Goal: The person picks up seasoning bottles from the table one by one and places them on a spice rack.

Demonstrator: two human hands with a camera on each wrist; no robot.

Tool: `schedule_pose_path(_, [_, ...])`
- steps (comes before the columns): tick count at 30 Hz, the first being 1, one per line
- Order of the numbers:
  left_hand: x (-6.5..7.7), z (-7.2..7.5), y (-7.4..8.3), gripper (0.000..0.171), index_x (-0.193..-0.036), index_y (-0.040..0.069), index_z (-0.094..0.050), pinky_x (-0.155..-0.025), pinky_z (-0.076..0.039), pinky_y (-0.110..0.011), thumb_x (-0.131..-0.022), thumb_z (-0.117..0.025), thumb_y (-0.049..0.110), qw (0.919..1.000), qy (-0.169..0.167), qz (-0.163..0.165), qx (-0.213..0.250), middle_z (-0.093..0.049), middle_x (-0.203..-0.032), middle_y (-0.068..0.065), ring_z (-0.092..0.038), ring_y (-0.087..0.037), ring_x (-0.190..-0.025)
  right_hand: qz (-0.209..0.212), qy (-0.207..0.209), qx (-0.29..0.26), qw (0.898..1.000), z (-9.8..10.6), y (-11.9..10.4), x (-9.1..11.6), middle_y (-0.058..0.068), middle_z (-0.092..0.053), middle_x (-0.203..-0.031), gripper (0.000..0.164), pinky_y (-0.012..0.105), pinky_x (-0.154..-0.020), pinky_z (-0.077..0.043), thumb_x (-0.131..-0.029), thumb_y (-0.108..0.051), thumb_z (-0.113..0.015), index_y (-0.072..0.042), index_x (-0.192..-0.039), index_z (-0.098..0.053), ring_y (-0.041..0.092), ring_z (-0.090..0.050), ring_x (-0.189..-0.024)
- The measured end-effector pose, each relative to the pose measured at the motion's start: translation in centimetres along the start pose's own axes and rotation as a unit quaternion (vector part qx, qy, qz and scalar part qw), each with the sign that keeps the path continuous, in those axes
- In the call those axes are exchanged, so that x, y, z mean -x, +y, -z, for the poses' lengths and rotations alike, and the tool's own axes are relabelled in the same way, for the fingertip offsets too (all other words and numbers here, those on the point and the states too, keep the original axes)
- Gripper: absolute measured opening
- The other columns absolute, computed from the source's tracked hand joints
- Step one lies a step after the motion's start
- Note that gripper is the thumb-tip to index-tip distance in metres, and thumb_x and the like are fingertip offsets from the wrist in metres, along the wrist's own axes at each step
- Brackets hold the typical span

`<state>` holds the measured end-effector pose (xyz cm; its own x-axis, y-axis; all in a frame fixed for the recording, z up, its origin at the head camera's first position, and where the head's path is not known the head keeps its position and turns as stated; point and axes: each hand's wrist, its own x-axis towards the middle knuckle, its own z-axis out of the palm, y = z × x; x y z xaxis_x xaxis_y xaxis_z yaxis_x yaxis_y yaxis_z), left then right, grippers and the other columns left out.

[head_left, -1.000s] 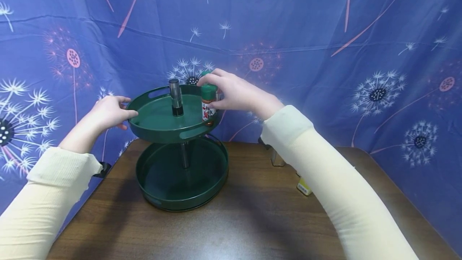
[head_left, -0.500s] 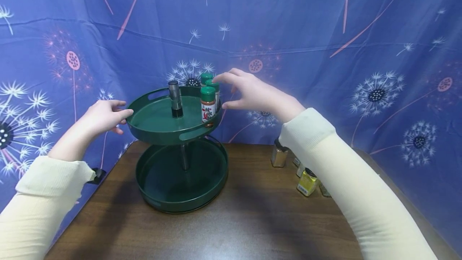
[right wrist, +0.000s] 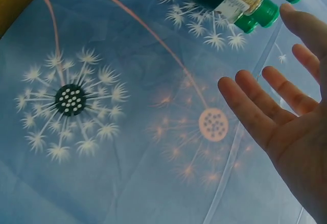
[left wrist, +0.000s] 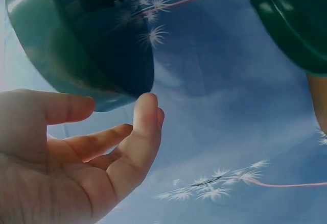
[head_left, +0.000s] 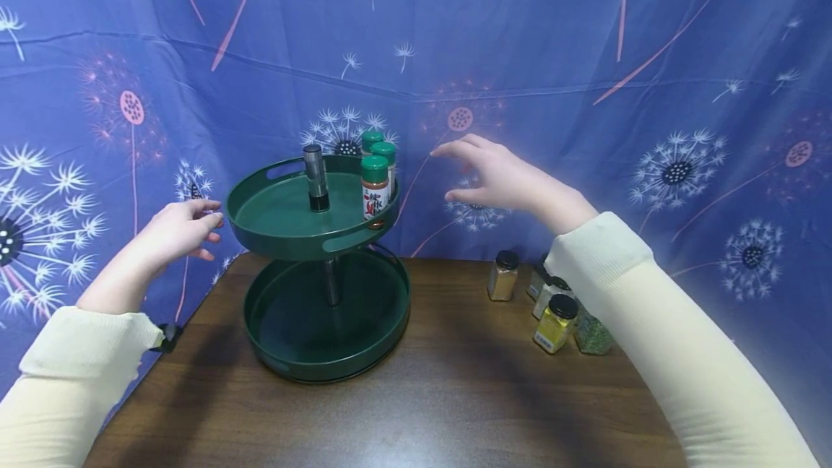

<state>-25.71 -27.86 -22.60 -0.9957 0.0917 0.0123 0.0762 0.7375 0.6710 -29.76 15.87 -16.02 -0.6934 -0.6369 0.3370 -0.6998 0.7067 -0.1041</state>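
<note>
A green two-tier round tray stand (head_left: 328, 374) stands on the table, joined by a metal post (head_left: 316, 178). On the right side of its upper tier are three green-capped spice jars; the front one is a chili powder jar (head_left: 375, 197) with red contents. My right hand (head_left: 503, 178) hovers in the air to the right of these jars, fingers spread and holding nothing. My left hand (head_left: 170, 235) is just left of the upper tier, fingers relaxed and bent a little. In the left wrist view its fingertips (left wrist: 146, 104) appear right by the tier's rim (left wrist: 122, 100).
On the right of the wooden table (head_left: 455, 410) stand several black-capped spice jars, among them a yellow-labelled jar (head_left: 553, 327), a jar of green flakes (head_left: 592, 334) and a brownish jar (head_left: 503, 276). A blue dandelion-print cloth (head_left: 552, 42) hangs behind.
My right hand has let go of the chili powder jar and moved right, away from the tier. My left hand has drawn off the tier's rim, leftward and down.
</note>
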Motion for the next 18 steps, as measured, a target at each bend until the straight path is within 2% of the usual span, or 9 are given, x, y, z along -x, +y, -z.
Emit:
schedule_pose_path(3, [-0.1, -0.6, -0.6, 0.059, -0.137, -0.009, -0.019, -0.064, -0.056, -0.029, -0.095, -0.031, 0.031, 1.0000, 0.003, 0.004, -0.001, -0.039, -0.125, -0.032, -0.056, -0.018, -0.089, -0.002, 0.002, -0.001, 1.000, -0.2, 0.5, 0.7, 0.003, -0.042, -0.127, 0.060, 0.039, -0.083, -0.048, -0.077, -0.031, -0.067, -0.025, -0.131, -0.041, 0.018, -0.052, -0.100])
schedule_pose_path(8, [-0.4, -1.5, -1.9, 0.059, -0.136, -0.009, -0.023, -0.061, -0.056, -0.030, -0.094, -0.034, 0.033, 0.9997, 0.012, 0.003, -0.023, -0.044, -0.120, -0.033, -0.060, -0.017, -0.082, 0.005, 0.015, -0.002, 1.000, -0.5, 1.3, 2.0, 0.005, -0.045, -0.126, 0.058, 0.039, -0.082, -0.048, -0.077, -0.028, -0.068, -0.021, -0.129, -0.044, 0.020, -0.051, -0.098])
schedule_pose_path(14, [-0.7, -2.6, -3.3, 0.060, -0.134, -0.008, -0.028, -0.060, -0.056, -0.031, -0.093, -0.038, 0.035, 0.9992, 0.025, -0.003, -0.032, -0.050, -0.112, -0.032, -0.061, -0.018, -0.080, -0.005, 0.027, -0.011, 1.000, -1.2, 2.6, 3.7, 0.001, -0.047, -0.123, 0.057, 0.034, -0.079, -0.049, -0.077, -0.026, -0.069, -0.020, -0.128, -0.045, 0.016, -0.050, -0.098])
schedule_pose_path(18, [-0.9, -3.4, -4.0, 0.061, -0.134, -0.007, -0.028, -0.059, -0.056, -0.031, -0.093, -0.038, 0.036, 0.9992, 0.025, 0.005, -0.030, -0.051, -0.112, -0.031, -0.061, -0.019, -0.079, -0.013, 0.036, -0.016, 0.999, -1.8, 3.6, 4.9, 0.000, -0.048, -0.121, 0.056, 0.032, -0.077, -0.051, -0.076, -0.025, -0.069, -0.021, -0.127, -0.046, 0.014, -0.051, -0.096])
